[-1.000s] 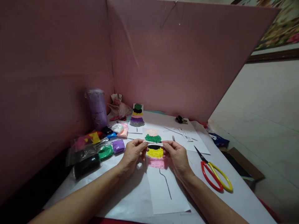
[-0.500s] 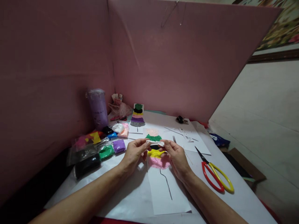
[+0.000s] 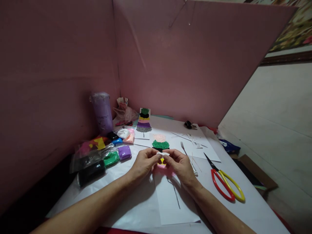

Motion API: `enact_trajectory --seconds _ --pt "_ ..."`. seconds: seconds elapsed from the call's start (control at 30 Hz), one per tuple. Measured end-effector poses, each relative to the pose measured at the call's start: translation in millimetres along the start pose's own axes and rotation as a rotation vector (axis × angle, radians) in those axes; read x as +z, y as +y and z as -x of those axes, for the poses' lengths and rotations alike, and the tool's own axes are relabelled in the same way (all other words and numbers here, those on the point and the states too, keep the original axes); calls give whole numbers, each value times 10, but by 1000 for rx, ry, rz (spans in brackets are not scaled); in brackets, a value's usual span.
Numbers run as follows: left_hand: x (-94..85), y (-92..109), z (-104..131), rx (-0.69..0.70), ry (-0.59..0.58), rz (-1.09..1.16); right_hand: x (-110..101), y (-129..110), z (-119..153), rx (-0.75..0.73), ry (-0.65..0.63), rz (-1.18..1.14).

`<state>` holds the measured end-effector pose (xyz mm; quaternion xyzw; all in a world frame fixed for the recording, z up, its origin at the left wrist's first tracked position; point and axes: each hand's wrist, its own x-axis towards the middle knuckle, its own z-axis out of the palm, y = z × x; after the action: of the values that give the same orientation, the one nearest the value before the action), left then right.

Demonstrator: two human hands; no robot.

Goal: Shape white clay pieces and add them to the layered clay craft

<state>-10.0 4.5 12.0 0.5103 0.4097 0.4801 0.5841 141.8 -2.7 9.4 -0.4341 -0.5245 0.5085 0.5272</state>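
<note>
A small piece of white modelling clay (image 3: 162, 154) is pinched between the fingertips of both my hands. My left hand (image 3: 145, 163) grips its left side and my right hand (image 3: 179, 164) its right side, with the thumbs close together. Below them lies a white paper card (image 3: 170, 208) with bands of coloured clay: pale peach at the top, a green band (image 3: 160, 144), then black, yellow and pink. My fingers partly cover the lower bands. A dark drawn line (image 3: 174, 191) runs down the card beneath the pink.
Red-and-yellow-handled scissors (image 3: 223, 180) and a fork (image 3: 188, 157) lie at the right. Bagged clay, including a purple pack (image 3: 124, 152), sits at the left near a purple tumbler (image 3: 101, 113). A finished-looking striped card (image 3: 143, 123) and keys (image 3: 190, 125) are farther back.
My hands have drawn closer together and slightly lower. The white clay, stretched wider between them before, is now a shorter piece. The fork is less covered by my right hand.
</note>
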Motion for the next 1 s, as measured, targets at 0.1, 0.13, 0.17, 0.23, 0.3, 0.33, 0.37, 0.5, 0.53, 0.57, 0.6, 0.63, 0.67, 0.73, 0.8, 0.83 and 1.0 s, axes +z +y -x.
enact_trajectory --seconds 0.1,0.13,0.17,0.23,0.3,0.33,0.37,0.5,0.53,0.57,0.6,0.63,0.67,0.73,0.8,0.83,1.0 --pt "-4 -23 -8 16 7 -35 4 -22 9 -22 4 41" --pt "-6 -22 -10 23 10 -46 6 -29 11 -24 5 51" --pt "-7 -18 -11 30 14 -58 9 -35 12 -26 3 54" --pt "-8 1 -10 38 21 -79 16 -43 11 -29 -12 44" --pt "-5 22 -3 37 19 -82 22 -44 8 -31 -29 29" --pt "-1 30 1 36 14 -79 25 -43 8 -33 -31 27" --pt "3 36 5 33 7 -73 26 -42 8 -35 -28 30" --pt "23 37 9 5 -2 -28 23 -49 13 -30 12 21" --pt "27 36 5 -2 7 -6 18 -53 11 -26 29 8" --pt "29 34 1 -7 20 22 12 -56 7 -21 47 -9" --pt "31 34 -4 -8 36 51 2 -57 0 -17 70 -27" --pt "30 34 -10 -8 52 76 -9 -55 -10 -12 97 -45" --pt "27 37 -16 -10 74 100 -24 -49 -22 -5 127 -64" --pt "14 47 -25 -14 132 137 -57 -30 -52 8 190 -101" --pt "-6 62 -30 -17 191 156 -92 -3 -83 20 241 -132" --pt "-19 70 -32 -17 214 161 -108 10 -97 24 259 -144" --pt "-77 86 -42 -21 186 183 -151 56 -133 53 253 -162"
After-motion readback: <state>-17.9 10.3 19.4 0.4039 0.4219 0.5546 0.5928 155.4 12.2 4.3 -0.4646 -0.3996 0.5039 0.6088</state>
